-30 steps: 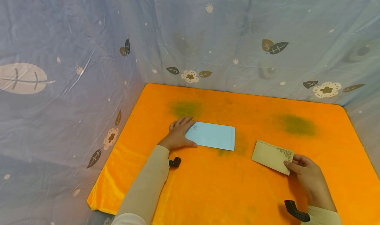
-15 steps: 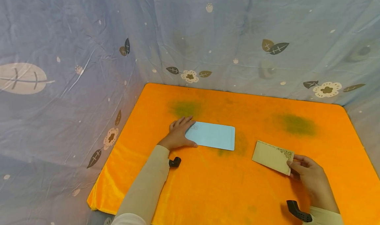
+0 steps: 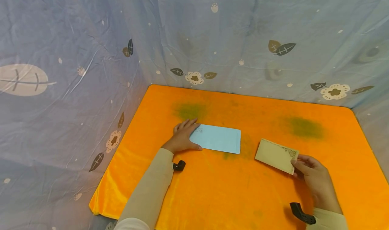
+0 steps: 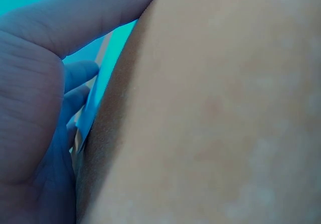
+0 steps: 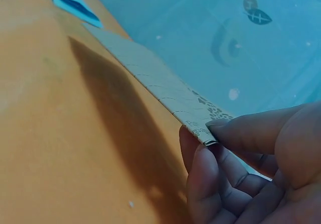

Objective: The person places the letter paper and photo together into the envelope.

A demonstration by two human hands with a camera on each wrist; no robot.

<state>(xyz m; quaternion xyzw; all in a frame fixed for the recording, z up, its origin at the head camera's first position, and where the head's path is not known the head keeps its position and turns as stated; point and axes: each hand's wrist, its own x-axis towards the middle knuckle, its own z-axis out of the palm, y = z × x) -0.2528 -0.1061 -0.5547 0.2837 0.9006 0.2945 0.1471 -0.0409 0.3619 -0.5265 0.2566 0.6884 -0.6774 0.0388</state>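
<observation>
A pale blue envelope [image 3: 216, 139] lies in the middle of the head view. My left hand [image 3: 182, 137] grips its left end across the width, thumb by the near edge and forefinger by the far edge; the other fingertips are partly hidden. In the right wrist view, the right end of the envelope [image 5: 75, 5] gapes a little. My right hand [image 3: 316, 176] pinches the right end of a cream card [image 3: 275, 155] with a brown floral corner. The card is held above the cloth, apart from the envelope, and looks folded in the right wrist view [image 5: 150, 78].
An orange cloth [image 3: 231, 196] with greenish smudges covers the table. Grey-blue patterned curtains [image 3: 249, 31] stand along the back and sides. Dark wrist devices [image 3: 179, 166] show on both sleeves.
Over the last half second my right hand has moved slightly left and away from me, carrying the card toward the envelope. The left hand and envelope have stayed put.
</observation>
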